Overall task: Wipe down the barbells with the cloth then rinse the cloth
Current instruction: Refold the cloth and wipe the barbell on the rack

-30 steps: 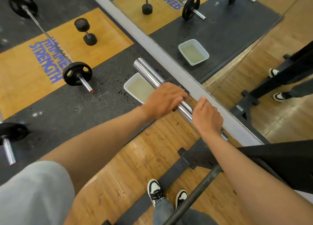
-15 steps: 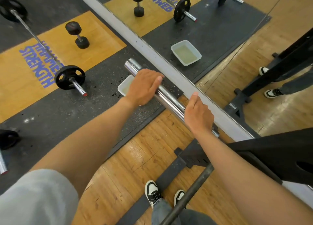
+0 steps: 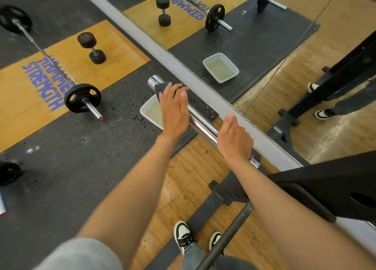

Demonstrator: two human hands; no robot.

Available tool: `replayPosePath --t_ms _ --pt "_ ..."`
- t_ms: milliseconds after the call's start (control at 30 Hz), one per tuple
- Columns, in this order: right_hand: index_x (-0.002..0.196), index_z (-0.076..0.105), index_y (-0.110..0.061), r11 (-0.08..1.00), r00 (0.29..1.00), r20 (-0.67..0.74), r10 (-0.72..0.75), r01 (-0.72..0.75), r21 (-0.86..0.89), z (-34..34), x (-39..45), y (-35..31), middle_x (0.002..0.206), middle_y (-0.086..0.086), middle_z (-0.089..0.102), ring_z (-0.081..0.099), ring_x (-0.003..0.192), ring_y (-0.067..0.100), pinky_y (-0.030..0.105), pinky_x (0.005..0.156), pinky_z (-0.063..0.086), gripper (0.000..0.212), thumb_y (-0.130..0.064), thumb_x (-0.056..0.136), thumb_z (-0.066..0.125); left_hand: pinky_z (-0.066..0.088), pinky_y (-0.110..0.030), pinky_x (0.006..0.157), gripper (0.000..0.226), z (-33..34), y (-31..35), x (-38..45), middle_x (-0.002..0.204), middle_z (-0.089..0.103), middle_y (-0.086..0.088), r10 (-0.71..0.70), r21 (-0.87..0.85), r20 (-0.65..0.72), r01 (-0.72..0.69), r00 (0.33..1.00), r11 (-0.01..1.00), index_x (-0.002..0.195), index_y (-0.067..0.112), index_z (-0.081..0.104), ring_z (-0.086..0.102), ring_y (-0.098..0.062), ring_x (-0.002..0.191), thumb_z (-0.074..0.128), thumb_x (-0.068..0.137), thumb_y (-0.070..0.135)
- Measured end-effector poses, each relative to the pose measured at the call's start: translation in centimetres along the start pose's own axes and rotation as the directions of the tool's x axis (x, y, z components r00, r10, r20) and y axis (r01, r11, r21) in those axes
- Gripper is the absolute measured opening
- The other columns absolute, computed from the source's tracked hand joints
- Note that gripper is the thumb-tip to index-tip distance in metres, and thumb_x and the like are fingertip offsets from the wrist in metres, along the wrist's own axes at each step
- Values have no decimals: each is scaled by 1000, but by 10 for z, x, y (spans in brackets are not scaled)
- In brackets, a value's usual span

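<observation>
1. The left hand (image 3: 174, 109) lies flat over the far end of the chrome barbell sleeve (image 3: 200, 123), fingers straight, pressing a dark cloth (image 3: 161, 88) against the metal; only a corner of the cloth peeks out past the fingertips.
2. The right hand (image 3: 234, 139) is wrapped over the near part of that sleeve, thumb lying along the top, fingers curled out of sight on the far side.
3. The sleeve runs diagonally from far left to near right, just beside the grey mirror frame (image 3: 183, 66).
4. Under the left hand, down on the black rubber mat (image 3: 85, 147), sits a white tub of cloudy water (image 3: 151, 112), partly hidden by the wrist.
5. Off to the left, a loaded barbell (image 3: 82, 97) and a dumbbell (image 3: 91, 47) lie on the yellow platform (image 3: 16, 98).
6. Near the bottom, black and white shoes (image 3: 184, 237) stand on the wood floor.
</observation>
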State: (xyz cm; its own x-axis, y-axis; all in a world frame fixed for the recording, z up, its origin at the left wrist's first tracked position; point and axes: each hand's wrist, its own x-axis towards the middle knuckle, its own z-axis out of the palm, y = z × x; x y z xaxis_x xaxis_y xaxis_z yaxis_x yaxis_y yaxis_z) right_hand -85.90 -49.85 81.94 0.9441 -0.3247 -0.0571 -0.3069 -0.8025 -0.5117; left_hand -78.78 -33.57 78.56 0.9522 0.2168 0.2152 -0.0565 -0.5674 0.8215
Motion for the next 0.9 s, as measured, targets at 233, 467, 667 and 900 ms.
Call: replayPosePath --t_ms 233,467,667,900 --pt "108 61 -8 998 998 -65 -5 1 -57 1 -1 -1 83 4 63 52 69 20 28 53 21 59 -38 113 10 6 -37 126 63 31 70 -70 170 -3 18 -632 -743 160 514 758 429 164 39 1 8 -4 153 20 108 60" --pt "111 58 -12 999 997 -69 -28 25 -43 7 -2 4 86 10 68 64 77 32 35 64 34 59 -42 111 8 49 -49 108 84 26 66 -115 111 73 -13 -569 -794 580 559 583 -237 110 7 70 66 -29 112 42 89 83" --pt "103 50 -17 996 995 -92 -41 32 -88 4 -1 2 65 -7 50 48 56 11 28 50 23 47 -41 112 11 45 -58 112 94 20 26 -33 132 67 -17 -581 -835 550 377 599 -402 141 11 56 63 -37 122 49 84 86" --pt "112 48 -16 990 998 -43 -48 42 -131 10 5 8 82 4 61 58 69 24 35 60 36 54 -52 109 8 43 -51 115 104 31 46 -87 133 68 -17 -419 -664 747 598 516 -448 136 8 64 62 -35 127 42 80 93"
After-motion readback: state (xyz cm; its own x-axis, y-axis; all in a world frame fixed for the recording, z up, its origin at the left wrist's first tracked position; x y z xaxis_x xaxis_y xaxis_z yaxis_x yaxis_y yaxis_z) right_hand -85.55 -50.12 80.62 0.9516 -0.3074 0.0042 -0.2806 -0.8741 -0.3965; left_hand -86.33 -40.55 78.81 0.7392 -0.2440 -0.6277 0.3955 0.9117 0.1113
